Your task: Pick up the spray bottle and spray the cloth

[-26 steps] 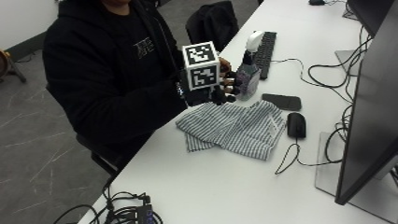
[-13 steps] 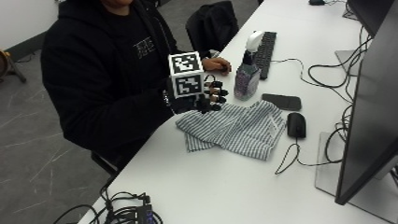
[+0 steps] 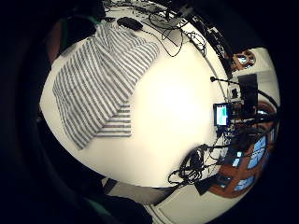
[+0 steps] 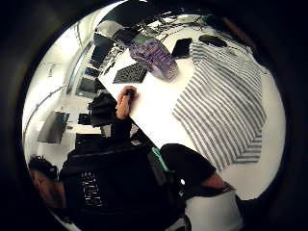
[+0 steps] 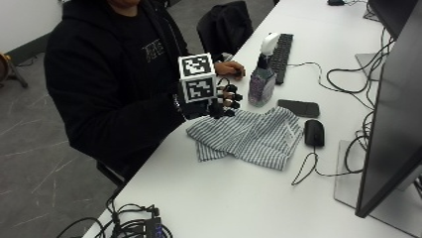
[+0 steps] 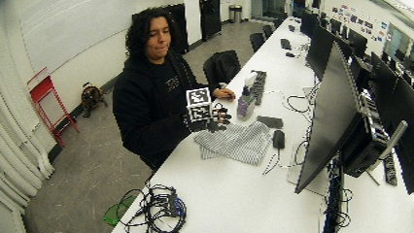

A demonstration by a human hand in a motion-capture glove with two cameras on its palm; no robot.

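Observation:
The spray bottle (image 5: 262, 87), clear purple with a white trigger head, stands upright on the white table (image 5: 224, 193) beside the keyboard. A grey-and-white striped cloth (image 5: 250, 136) lies crumpled in front of it. My gloved right hand (image 5: 214, 101) hovers over the table's near edge, just left of the cloth and a short way from the bottle, its fingers loosely curled and holding nothing. Both palm views look down on the cloth (image 3: 100, 79) (image 4: 226, 103); the thumb side one also shows the bottle (image 4: 156, 57). The bare left hand (image 5: 229, 68) rests on the table behind the bottle.
A black phone (image 5: 298, 107) and a black mouse (image 5: 314, 133) lie right of the cloth. A black keyboard (image 5: 284, 49) runs behind the bottle. A large monitor (image 5: 389, 114) stands along the right side. Cables (image 5: 131, 225) bunch at the table's near corner.
My gloved hand was at the spray bottle a second ago. It has drawn back toward the person and the table's edge, without the bottle, which still stands in place.

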